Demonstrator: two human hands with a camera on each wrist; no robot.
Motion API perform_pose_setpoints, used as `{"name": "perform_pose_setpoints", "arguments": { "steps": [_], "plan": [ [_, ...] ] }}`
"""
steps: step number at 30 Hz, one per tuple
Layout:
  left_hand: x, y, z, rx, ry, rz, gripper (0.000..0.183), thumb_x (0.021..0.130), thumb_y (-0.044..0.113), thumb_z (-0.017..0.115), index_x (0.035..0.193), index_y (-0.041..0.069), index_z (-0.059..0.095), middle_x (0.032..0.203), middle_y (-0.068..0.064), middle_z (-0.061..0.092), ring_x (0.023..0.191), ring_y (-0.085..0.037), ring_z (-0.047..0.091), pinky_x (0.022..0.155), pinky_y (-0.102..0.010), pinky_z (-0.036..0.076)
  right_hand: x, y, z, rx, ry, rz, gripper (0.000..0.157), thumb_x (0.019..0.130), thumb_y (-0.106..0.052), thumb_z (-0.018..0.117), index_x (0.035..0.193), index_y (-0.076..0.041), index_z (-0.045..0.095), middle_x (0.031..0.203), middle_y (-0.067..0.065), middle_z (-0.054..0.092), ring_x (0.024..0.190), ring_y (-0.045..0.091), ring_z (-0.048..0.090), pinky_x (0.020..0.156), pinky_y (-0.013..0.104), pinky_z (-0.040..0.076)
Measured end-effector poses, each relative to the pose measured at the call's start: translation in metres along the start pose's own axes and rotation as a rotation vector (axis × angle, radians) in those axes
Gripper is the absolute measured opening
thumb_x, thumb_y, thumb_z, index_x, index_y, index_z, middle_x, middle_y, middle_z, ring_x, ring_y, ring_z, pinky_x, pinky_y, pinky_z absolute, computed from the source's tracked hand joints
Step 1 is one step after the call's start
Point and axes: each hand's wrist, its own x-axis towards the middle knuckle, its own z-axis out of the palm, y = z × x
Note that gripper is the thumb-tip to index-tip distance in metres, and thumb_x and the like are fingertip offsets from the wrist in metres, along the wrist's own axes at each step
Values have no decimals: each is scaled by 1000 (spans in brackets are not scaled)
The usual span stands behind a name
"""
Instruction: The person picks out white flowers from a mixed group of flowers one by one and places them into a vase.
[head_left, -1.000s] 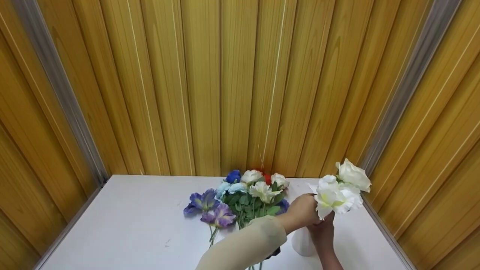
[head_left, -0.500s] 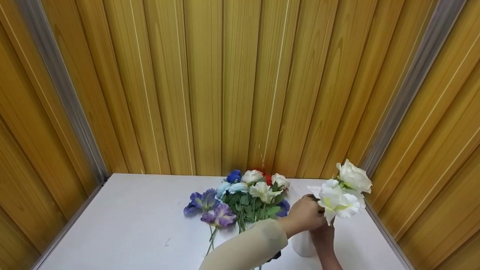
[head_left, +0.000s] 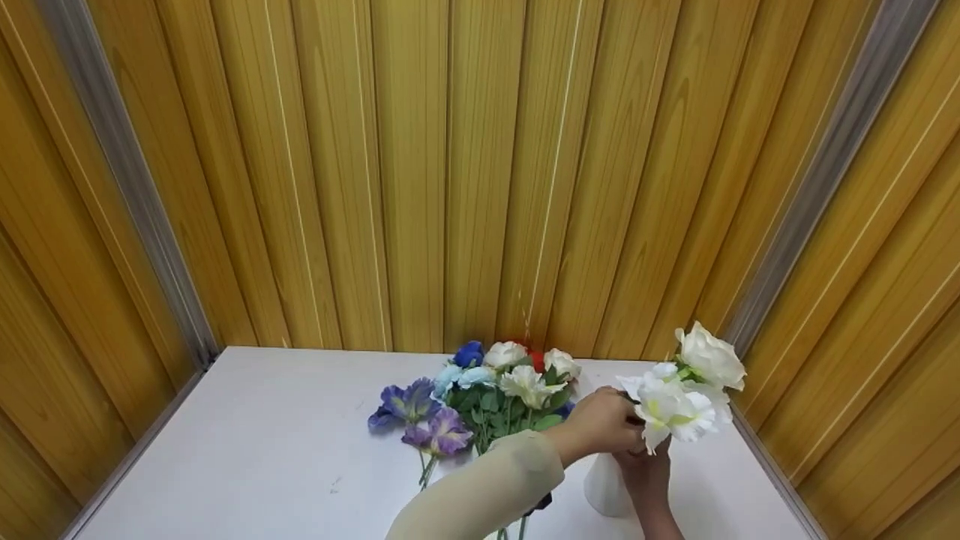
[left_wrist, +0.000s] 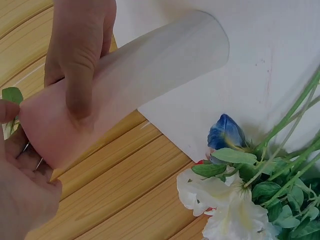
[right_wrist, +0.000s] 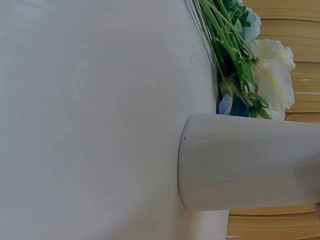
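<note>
A white vase (head_left: 606,487) stands on the table's right side. My right hand (head_left: 646,471) grips it near the mouth; in the left wrist view its thumb lies along the wall of the vase (left_wrist: 165,57). Right above, my left hand (head_left: 604,424) has curled fingers at the stems of the white flowers (head_left: 675,409), whose stems are mostly hidden by the hands. A white rose (head_left: 711,358) rises highest in this bunch. In the left wrist view, the left hand (left_wrist: 25,190) is at the mouth beside a green leaf (left_wrist: 12,94).
Left of the vase lies a pile of artificial flowers: a blue rose (head_left: 469,353), light blue blooms (head_left: 476,376), a white bloom (head_left: 529,385) and purple irises (head_left: 439,431), with green stems toward the front. Wood-patterned panels (head_left: 480,187) close off the white table (head_left: 285,442) behind and at both sides.
The white flowers have tilted and turned slightly as my left hand's fingers shifted at the vase's mouth. The right hand stays on the vase; the pile has not moved.
</note>
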Motion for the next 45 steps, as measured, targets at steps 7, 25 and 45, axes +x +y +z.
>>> {"name": "perform_pose_setpoints", "arguments": {
  "steps": [7, 25, 45],
  "plan": [
    [-7, -16, -17, -264, 11, 16, 21, 96, 16, 63, 101, 10, 82, 97, -1, 81, 81, -1, 62, 72, -7, 44, 0, -5, 7, -405, 150, 10, 87, 83, -4, 78, 152, 1, 25, 150, 27, 50, 119, -5, 51, 93, 3, 35],
    [-34, -86, -18, -502, 103, -368, 19, 93, 7, 66, 104, -1, 79, 103, -12, 80, 88, -16, 69, 82, -29, 60, 1, -9, 5, -409, 153, 105, 100, 84, -17, 78, 157, 3, 12, 155, 34, 38, 141, 47, 43, 118, 59, 35],
    [-67, -152, 16, -602, 190, -521, 23, 85, -5, 57, 65, 0, 66, 56, 7, 38, 53, -10, 31, 53, -25, 26, 3, -11, 6, -366, 130, 73, 102, 85, -14, 78, 159, 0, 10, 157, 32, 36, 142, 46, 41, 120, 60, 34]
  ]
}}
